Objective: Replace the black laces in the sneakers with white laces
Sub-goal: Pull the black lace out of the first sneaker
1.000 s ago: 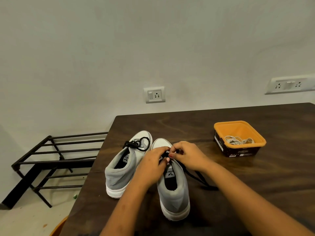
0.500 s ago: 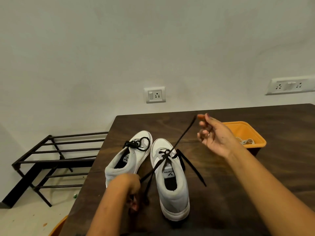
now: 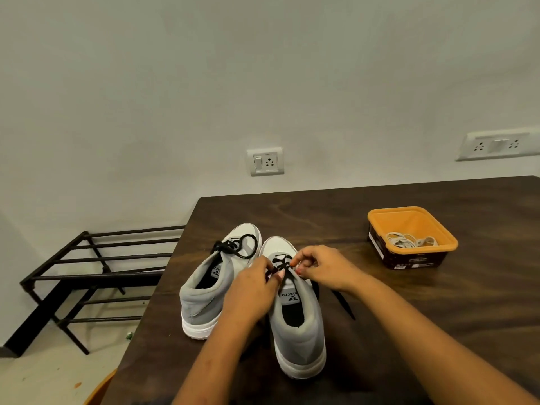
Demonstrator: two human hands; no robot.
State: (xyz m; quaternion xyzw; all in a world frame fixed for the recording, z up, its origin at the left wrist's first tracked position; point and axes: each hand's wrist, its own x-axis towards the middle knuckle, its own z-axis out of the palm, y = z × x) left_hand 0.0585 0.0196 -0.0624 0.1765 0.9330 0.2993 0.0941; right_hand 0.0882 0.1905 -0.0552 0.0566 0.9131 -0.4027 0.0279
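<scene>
Two grey and white sneakers stand side by side on the dark wooden table [image 3: 380, 302]. The left sneaker [image 3: 204, 290] has its black lace tied in a bow [image 3: 238, 247]. Over the right sneaker [image 3: 298, 325], both hands work at the black lace [image 3: 282, 263] in the upper eyelets. My left hand [image 3: 252, 287] pinches the lace at the tongue. My right hand [image 3: 321, 268] pinches it from the right side. A loose black lace end [image 3: 343, 305] trails on the table to the right of the shoe. White laces [image 3: 409, 241] lie in the orange tub [image 3: 380, 220].
A black metal shoe rack [image 3: 87, 276] stands on the floor left of the table. Wall sockets [image 3: 265, 161] sit behind the table, and a longer socket strip [image 3: 496, 146] is at the right. An orange object [image 3: 99, 390] shows at the table's lower left edge.
Half a second ago both hands had pulled the lace ends wide apart, right hand raised, left hand drawn back. Now both hands are back on the right sneaker's eyelets, and the lace ends lie slack.
</scene>
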